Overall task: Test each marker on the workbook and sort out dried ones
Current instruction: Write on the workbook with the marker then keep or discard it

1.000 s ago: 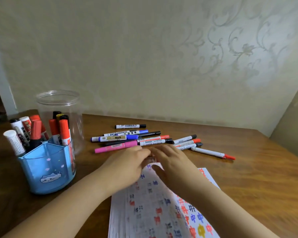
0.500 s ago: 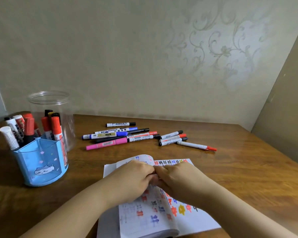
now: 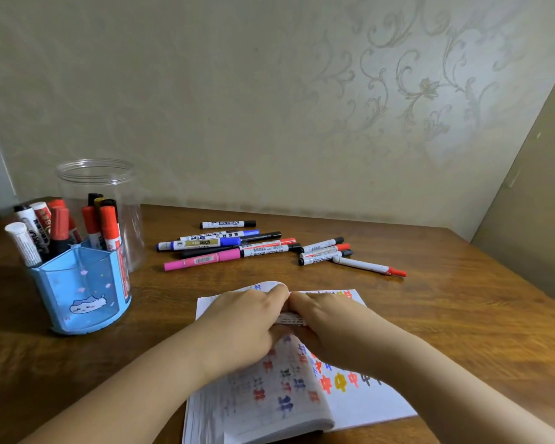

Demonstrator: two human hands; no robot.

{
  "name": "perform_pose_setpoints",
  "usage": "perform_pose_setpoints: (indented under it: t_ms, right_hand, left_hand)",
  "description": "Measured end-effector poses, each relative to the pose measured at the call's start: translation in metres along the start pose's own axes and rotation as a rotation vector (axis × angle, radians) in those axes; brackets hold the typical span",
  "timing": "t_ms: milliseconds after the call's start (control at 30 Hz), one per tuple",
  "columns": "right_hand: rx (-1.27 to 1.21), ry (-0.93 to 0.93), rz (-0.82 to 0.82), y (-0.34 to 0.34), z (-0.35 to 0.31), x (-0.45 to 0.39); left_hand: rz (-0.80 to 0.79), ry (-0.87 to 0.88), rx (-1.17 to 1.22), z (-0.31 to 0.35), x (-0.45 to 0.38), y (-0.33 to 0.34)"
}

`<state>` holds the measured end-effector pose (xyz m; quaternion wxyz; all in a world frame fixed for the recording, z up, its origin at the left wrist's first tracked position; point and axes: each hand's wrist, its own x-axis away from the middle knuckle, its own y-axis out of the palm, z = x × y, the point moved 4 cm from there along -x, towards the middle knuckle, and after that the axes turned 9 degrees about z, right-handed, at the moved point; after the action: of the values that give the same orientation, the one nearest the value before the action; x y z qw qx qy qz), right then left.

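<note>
The workbook point(image 3: 359, 398) lies open on the wooden table in front of me, its pages covered with coloured marker scribbles. My left hand point(image 3: 244, 318) and my right hand point(image 3: 327, 318) meet at the book's middle, fingers curled around a lifted bunch of pages point(image 3: 289, 318). Behind the book lies a loose pile of markers point(image 3: 237, 248): a pink one point(image 3: 202, 260), blue, black and red-capped ones, and a white marker with a red tip point(image 3: 369, 266) at the right. No marker is in either hand.
A blue pen holder point(image 3: 80, 293) with a cat picture stands at the left, packed with several red and black markers. A clear plastic jar point(image 3: 125, 200) stands just behind it. The wall runs along the table's far edge; a panel stands at the right.
The workbook has been drawn closer and opened; both hands moved from its top edge to its middle, gripping lifted pages. The camera tilted so the markers sit farther off.
</note>
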<state>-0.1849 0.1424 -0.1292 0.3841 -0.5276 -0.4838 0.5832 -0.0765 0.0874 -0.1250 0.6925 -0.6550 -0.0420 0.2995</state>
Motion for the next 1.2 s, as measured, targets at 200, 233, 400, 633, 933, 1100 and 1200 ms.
perform_pose_setpoints:
  t_ms: [200,233,400,633,933,1100,1200]
  right_hand:
    - [-0.049,-0.013,-0.149,-0.001,-0.008,0.009]
    - [-0.016,-0.036,-0.121,-0.001,-0.009,0.009]
    - [0.127,-0.189,0.024,-0.001,-0.003,0.013]
    - [-0.013,0.039,-0.023,0.001,0.007,0.012]
    - [-0.157,0.284,-0.065,0.018,0.041,0.015]
    - [-0.25,0.305,-0.027,0.027,0.042,0.013]
    - [-0.253,0.34,0.011,0.025,0.042,0.017]
  left_hand:
    - [-0.058,0.059,-0.02,-0.003,0.005,0.005]
    - [-0.075,0.052,0.007,-0.004,0.005,0.005]
    - [-0.078,0.063,0.037,-0.004,0.006,0.003]
    - [-0.064,0.019,0.016,-0.006,0.002,0.006]
    - [0.05,-0.212,0.16,-0.029,0.007,0.005]
    - [0.051,-0.255,0.18,-0.03,0.012,0.005]
    - [0.048,-0.281,0.178,-0.031,0.014,0.004]
